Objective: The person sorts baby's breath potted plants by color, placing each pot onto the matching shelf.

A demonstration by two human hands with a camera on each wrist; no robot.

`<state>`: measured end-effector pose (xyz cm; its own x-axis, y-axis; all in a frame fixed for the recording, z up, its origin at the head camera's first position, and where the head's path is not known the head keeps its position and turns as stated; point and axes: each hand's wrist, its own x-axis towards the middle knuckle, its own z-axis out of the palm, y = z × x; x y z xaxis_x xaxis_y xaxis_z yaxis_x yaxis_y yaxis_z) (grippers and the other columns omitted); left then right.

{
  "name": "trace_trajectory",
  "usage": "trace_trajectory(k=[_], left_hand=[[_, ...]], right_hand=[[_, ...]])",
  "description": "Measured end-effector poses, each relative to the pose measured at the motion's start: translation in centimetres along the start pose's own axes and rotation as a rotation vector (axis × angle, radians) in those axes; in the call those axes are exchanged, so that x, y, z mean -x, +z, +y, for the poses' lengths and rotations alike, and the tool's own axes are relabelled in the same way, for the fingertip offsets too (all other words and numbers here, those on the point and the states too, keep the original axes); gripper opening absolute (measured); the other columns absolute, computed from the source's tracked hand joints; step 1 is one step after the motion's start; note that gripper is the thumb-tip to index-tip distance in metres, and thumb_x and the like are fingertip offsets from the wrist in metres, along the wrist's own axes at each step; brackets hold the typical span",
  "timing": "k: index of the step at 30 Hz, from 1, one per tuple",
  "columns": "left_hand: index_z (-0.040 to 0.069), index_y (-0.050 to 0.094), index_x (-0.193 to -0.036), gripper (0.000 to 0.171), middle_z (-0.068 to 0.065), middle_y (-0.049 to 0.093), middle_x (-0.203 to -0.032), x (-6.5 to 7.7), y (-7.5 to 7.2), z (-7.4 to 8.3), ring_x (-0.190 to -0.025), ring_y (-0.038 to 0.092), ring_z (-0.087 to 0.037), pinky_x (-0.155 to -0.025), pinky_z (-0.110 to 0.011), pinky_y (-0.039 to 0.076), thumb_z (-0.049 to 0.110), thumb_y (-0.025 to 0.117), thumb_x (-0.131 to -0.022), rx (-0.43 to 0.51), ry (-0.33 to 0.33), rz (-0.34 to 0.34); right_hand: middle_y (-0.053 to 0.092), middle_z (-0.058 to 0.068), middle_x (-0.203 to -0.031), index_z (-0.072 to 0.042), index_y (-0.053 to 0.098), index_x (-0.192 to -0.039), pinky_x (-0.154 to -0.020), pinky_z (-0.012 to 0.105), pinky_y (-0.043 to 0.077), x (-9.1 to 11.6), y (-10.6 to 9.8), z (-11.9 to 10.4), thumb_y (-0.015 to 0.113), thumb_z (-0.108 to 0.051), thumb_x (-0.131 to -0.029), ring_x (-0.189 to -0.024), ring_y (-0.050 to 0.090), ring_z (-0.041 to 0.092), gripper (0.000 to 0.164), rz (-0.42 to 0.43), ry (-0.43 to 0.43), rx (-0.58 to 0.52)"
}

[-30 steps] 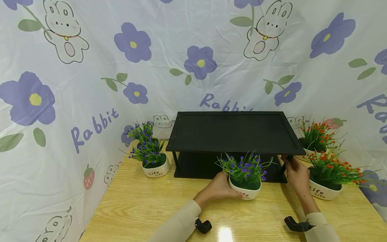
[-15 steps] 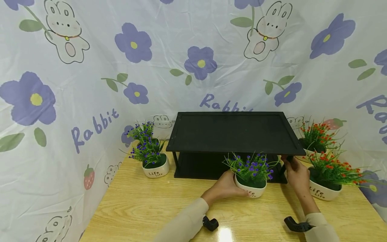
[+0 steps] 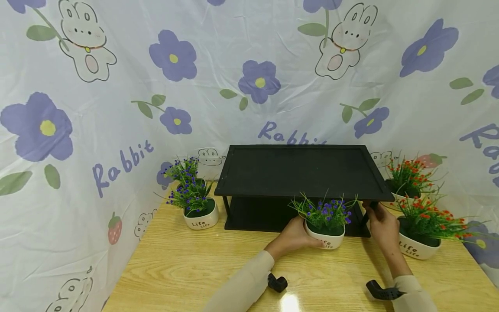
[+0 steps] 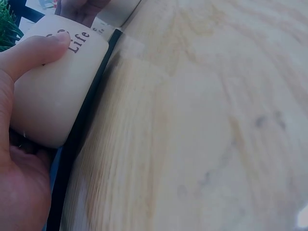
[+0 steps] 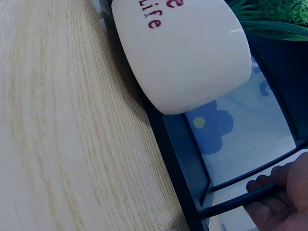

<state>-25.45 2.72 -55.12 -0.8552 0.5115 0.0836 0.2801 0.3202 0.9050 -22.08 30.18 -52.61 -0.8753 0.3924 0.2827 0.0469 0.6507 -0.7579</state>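
My left hand [image 3: 293, 236] grips a white flowerpot [image 3: 329, 241] from its left side, thumb across the front lettering. Purple flowers and green leaves rise from it, their tips overlapping the front edge of the black two-tier shelf [image 3: 300, 169]. In the left wrist view the pot [image 4: 57, 96] leans in this view, close over the shelf's lower board. My right hand [image 3: 383, 227] holds the shelf's right front post; in the right wrist view, fingers and thumb wrap that thin black post [image 5: 226, 206]. The palm side of my left hand is partly hidden behind the pot.
Two pots with purple flowers [image 3: 190, 197] stand left of the shelf, one behind the other. To its right are two pots with orange-red flowers [image 3: 422, 216], the nearer one beside my right forearm. A printed rabbit curtain [image 3: 218, 86] hangs behind the wooden table [image 3: 171, 268].
My left hand has carried the purple-flowered pot to the right and then slightly back toward the shelf. The right hand has stayed on the post.
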Motion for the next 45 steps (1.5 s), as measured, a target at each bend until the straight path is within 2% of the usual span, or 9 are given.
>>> trace_trajectory(k=[8, 12, 16, 18, 21, 29, 34, 41, 45], left_hand=[[0.032, 0.050, -0.152, 0.093, 0.011, 0.066, -0.135, -0.5, 0.1, -0.3, -0.118, 0.065, -0.002, -0.105, -0.026, 0.054, 0.027, 0.100, -0.073, 0.054, -0.013, 0.000], [0.031, 0.052, -0.151, 0.091, 0.012, 0.066, -0.133, -0.8, 0.1, -0.1, -0.117, 0.065, -0.002, -0.104, -0.027, 0.054, 0.029, 0.100, -0.074, 0.053, -0.022, 0.020], [0.033, 0.049, -0.154, 0.095, 0.012, 0.062, -0.137, -1.2, 0.1, -0.1, -0.119, 0.064, -0.003, -0.104, -0.028, 0.054, 0.029, 0.100, -0.073, 0.062, -0.017, 0.038], [0.035, 0.048, -0.154, 0.096, 0.012, 0.061, -0.138, -1.3, 0.2, -0.1, -0.119, 0.064, -0.003, -0.104, -0.028, 0.055, 0.029, 0.100, -0.074, 0.065, -0.007, 0.044], [0.035, 0.048, -0.154, 0.095, 0.012, 0.062, -0.138, -1.6, 0.4, -0.1, -0.118, 0.064, -0.003, -0.104, -0.028, 0.055, 0.030, 0.100, -0.074, 0.068, -0.003, 0.056], [0.030, 0.050, -0.155, 0.092, 0.008, 0.063, -0.139, -2.7, 0.3, 0.2, -0.117, 0.065, -0.005, -0.103, -0.029, 0.056, 0.034, 0.098, -0.077, 0.022, -0.034, 0.086], [0.028, 0.050, -0.156, 0.090, 0.004, 0.064, -0.142, -3.7, 0.3, 0.3, -0.117, 0.066, -0.009, -0.101, -0.030, 0.057, 0.034, 0.097, -0.079, 0.005, -0.056, 0.085], [0.022, 0.042, -0.163, 0.098, -0.005, 0.056, -0.154, -5.3, 0.0, 0.5, -0.135, 0.061, -0.025, -0.107, -0.040, 0.057, 0.029, 0.096, -0.080, 0.031, -0.113, 0.112], [0.023, 0.044, -0.162, 0.097, -0.004, 0.053, -0.157, -6.2, -0.2, 0.5, -0.141, 0.056, -0.028, -0.114, -0.044, 0.052, 0.022, 0.096, -0.080, 0.088, -0.095, 0.134]], right_hand=[[0.077, 0.024, -0.119, -0.007, 0.072, -0.133, -0.075, 0.027, 0.047, 0.0, -0.1, 0.1, 0.054, -0.028, -0.114, -0.107, 0.072, 0.043, 0.034, -0.010, 0.012, 0.004], [0.077, 0.021, -0.124, -0.008, 0.072, -0.136, -0.081, 0.030, 0.050, 0.0, 0.0, 0.0, 0.054, -0.027, -0.114, -0.113, 0.072, 0.041, 0.034, -0.011, 0.021, -0.005], [0.077, 0.019, -0.126, -0.009, 0.073, -0.135, -0.094, 0.050, 0.057, -0.1, 0.1, -0.1, 0.056, -0.027, -0.113, -0.097, 0.071, 0.002, 0.033, 0.002, 0.025, -0.019], [0.077, 0.019, -0.126, -0.009, 0.073, -0.134, -0.098, 0.056, 0.055, -0.1, 0.1, -0.1, 0.057, -0.028, -0.113, -0.088, 0.056, -0.020, 0.033, 0.008, 0.023, -0.031], [0.077, 0.020, -0.124, -0.008, 0.074, -0.131, -0.097, 0.056, 0.055, -0.1, 0.1, 0.0, 0.057, -0.028, -0.112, -0.082, 0.036, -0.033, 0.032, 0.015, 0.019, -0.027], [0.079, 0.019, -0.120, -0.009, 0.076, -0.125, -0.086, 0.035, 0.055, -0.3, 0.1, 0.1, 0.059, -0.026, -0.112, -0.080, 0.037, -0.032, 0.027, 0.021, 0.003, -0.002], [0.079, 0.019, -0.119, -0.010, 0.076, -0.124, -0.074, 0.019, 0.045, -0.2, -0.1, 0.2, 0.057, -0.028, -0.112, -0.078, 0.041, -0.029, 0.028, 0.006, -0.003, -0.001], [0.078, 0.018, -0.124, -0.009, 0.075, -0.127, -0.070, 0.010, 0.040, -0.2, 0.0, 0.3, 0.056, -0.028, -0.113, -0.081, 0.040, -0.031, 0.030, 0.010, -0.021, -0.009], [0.077, 0.020, -0.124, -0.007, 0.074, -0.129, -0.068, 0.007, 0.039, -0.3, 0.0, 0.4, 0.056, -0.025, -0.113, -0.082, 0.040, -0.031, 0.031, 0.009, -0.039, -0.020]])
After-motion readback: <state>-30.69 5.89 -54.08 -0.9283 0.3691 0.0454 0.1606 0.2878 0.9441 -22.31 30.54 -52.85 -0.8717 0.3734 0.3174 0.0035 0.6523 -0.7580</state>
